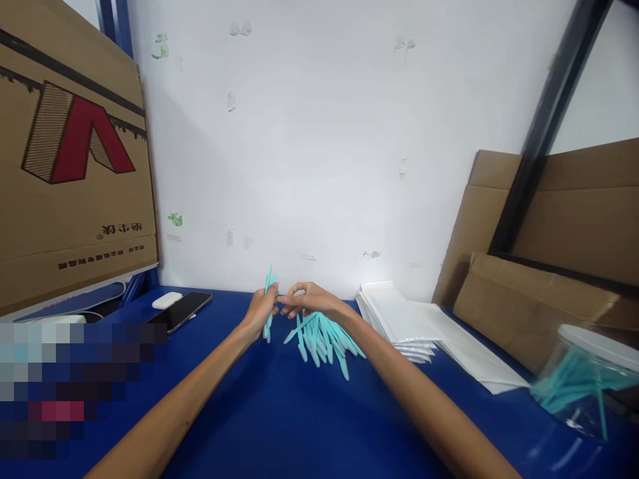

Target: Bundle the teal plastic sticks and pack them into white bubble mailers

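My left hand (260,311) is closed around a small bunch of slim turquoise sticks (270,277), held nearly upright. Their thin ends stick up past the thumb, and wider, paler ends show below the fist. Close beside it, my right hand (310,297) has its fingers curled in a pinch, with the fingertips at the left hand's fingers. Whatever lies between those fingertips is too small to make out. Under the right hand and wrist, a fanned pile of the same sticks (324,339) lies on the blue table (279,412), partly hidden by that hand and forearm.
White flat envelopes (399,319) are stacked right of the pile. Farther right stands a clear jar (584,382) with a white lid and more turquoise sticks. A phone (184,311) and a white case (167,301) lie at left, below a cardboard box (74,159).
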Demonstrator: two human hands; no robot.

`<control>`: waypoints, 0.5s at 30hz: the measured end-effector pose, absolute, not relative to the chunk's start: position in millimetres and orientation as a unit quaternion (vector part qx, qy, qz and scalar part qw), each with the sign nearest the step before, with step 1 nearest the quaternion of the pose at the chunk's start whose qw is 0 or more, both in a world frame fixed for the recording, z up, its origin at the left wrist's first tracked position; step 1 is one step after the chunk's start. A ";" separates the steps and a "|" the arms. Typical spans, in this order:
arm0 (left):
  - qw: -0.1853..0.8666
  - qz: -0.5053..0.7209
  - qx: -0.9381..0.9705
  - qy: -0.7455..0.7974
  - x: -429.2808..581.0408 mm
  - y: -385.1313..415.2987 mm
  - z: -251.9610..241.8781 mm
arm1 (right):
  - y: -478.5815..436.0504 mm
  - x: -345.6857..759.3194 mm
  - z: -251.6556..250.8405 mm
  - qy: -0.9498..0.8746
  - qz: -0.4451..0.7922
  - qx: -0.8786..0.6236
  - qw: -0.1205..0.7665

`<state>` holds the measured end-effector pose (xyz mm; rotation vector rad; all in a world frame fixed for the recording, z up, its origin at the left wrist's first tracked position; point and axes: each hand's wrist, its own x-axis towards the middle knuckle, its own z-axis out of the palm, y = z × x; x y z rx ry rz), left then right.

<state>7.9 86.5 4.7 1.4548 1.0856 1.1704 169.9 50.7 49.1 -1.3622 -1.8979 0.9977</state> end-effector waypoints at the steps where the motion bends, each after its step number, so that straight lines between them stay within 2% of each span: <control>1: 0.466 0.464 0.603 0.451 6.3 88.7 3.6 | 50.7 174.1 51.6 -0.722 0.355 -0.532 0.263; 5: 0.432 0.384 0.655 0.488 3.0 94.7 -1.6 | 48.1 184.0 58.5 -0.733 0.250 -0.620 0.125; 8: 0.364 0.326 0.706 0.512 6.3 93.3 -4.4 | 43.6 179.9 59.5 -0.732 0.187 -0.653 0.044; 15: 0.196 0.205 0.797 0.533 19.5 70.9 -10.3 | 44.1 163.1 51.8 -0.715 0.088 -0.692 -0.044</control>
